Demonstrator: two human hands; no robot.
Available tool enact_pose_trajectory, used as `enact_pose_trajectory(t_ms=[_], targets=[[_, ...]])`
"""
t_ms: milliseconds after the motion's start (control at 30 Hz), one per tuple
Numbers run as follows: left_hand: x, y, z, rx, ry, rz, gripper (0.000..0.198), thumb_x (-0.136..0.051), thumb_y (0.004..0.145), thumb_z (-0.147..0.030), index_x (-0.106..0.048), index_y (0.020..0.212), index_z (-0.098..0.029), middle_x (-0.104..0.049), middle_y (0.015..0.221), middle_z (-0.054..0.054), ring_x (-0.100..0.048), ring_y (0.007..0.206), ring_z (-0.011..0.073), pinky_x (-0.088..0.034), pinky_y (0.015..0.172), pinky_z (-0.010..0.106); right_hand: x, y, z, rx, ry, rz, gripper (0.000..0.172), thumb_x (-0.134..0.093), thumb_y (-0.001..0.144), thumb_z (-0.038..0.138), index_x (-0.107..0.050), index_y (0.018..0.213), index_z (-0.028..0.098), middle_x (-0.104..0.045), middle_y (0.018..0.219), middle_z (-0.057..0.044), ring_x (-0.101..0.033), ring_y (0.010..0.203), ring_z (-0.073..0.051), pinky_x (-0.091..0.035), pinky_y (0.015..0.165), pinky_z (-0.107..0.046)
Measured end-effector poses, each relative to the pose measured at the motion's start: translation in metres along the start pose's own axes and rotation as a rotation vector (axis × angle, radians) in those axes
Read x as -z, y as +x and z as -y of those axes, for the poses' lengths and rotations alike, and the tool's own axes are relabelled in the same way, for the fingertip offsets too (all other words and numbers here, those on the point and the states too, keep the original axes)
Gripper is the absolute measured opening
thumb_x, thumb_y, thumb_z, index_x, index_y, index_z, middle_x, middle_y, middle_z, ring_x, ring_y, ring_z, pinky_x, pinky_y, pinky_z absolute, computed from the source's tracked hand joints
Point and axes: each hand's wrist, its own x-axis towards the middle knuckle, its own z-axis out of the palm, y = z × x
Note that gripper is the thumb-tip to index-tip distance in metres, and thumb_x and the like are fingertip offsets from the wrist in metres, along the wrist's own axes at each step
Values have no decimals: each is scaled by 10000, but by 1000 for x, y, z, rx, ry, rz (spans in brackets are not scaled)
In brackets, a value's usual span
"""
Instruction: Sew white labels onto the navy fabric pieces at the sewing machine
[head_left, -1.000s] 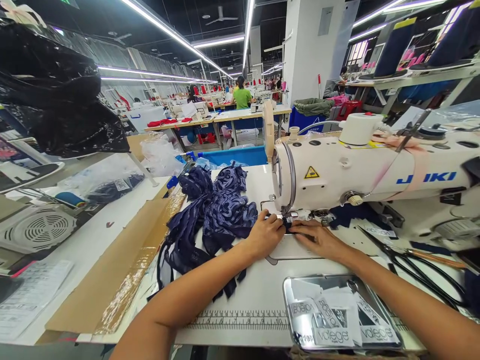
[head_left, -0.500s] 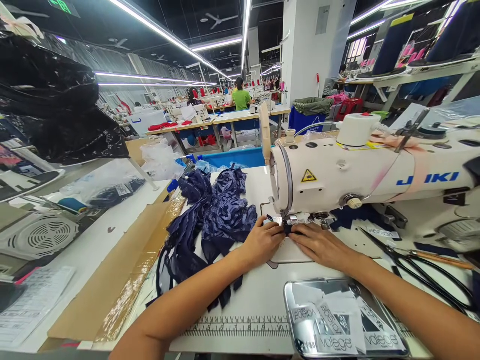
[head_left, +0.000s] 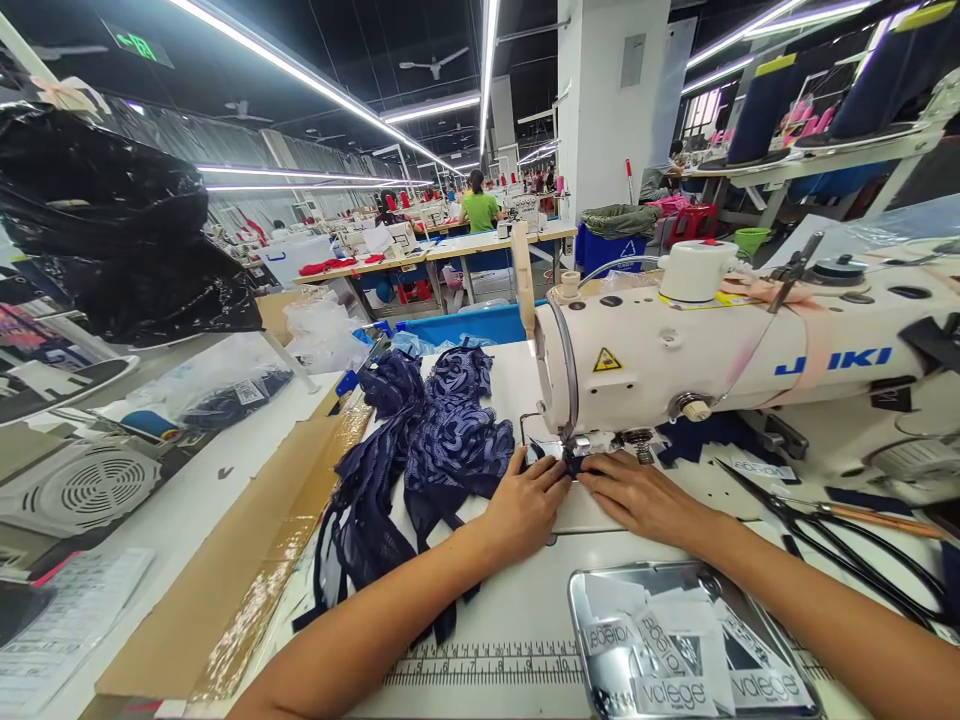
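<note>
My left hand (head_left: 525,505) and my right hand (head_left: 641,493) lie side by side under the head of a white JUKI sewing machine (head_left: 720,355). Their fingertips press a small piece of navy lace (head_left: 574,462) flat at the needle. The left fingers are bunched on the lace, and the right fingers lie flat over it. A heap of navy lace garments (head_left: 435,440) lies just left of my left hand and trails toward the table's front edge.
A metal tray (head_left: 600,580) of white labels sits at the front right. Black scissors (head_left: 840,525) lie at the right. A cardboard strip (head_left: 225,590), a fan grille (head_left: 82,485) and black plastic (head_left: 112,220) are at the left. Other people work at far tables.
Both hands stay at the needle and have shifted only slightly. The view has tilted up a little, so the table and tray sit lower.
</note>
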Motion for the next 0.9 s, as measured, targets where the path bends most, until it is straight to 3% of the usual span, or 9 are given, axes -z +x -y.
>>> enact_pose_trajectory(t_ms=[400, 633, 800, 900], targets=[[-3, 2, -1, 61, 43, 79, 434, -367, 850, -208, -445, 1254, -69, -417, 1344, 149, -328, 1281, 256, -202, 1050, 534, -12, 0, -1, -73, -72, 6, 326, -399, 849, 191, -615, 1074, 95, -639, 1065, -162, -628, 891, -270, -547, 712, -419], [-7, 7, 6, 59, 100, 12, 402, -347, 865, -212, -468, 1232, -102, -459, 1321, 115, -374, 1246, 237, -214, 1044, 520, -14, 0, -6, -205, 16, 40, 322, -427, 831, 216, -614, 1081, 138, -653, 1070, -111, -623, 931, -233, -524, 784, -367], [-1, 12, -1, 141, 231, -13, 326, -432, 816, -205, -574, 1071, -61, -599, 1062, 143, -488, 1064, 270, -348, 941, 462, -18, 3, -5, -380, -97, 80, 319, -389, 855, 237, -605, 1067, 135, -681, 923, -112, -630, 820, -236, -510, 684, -349], [3, 16, -5, 212, 312, 21, 261, -439, 800, -175, -620, 941, -50, -607, 897, 138, -523, 907, 265, -391, 858, 461, -13, 5, -3, -384, -207, 146, 305, -399, 863, 305, -616, 1006, 145, -679, 871, -121, -624, 793, -258, -479, 717, -398]])
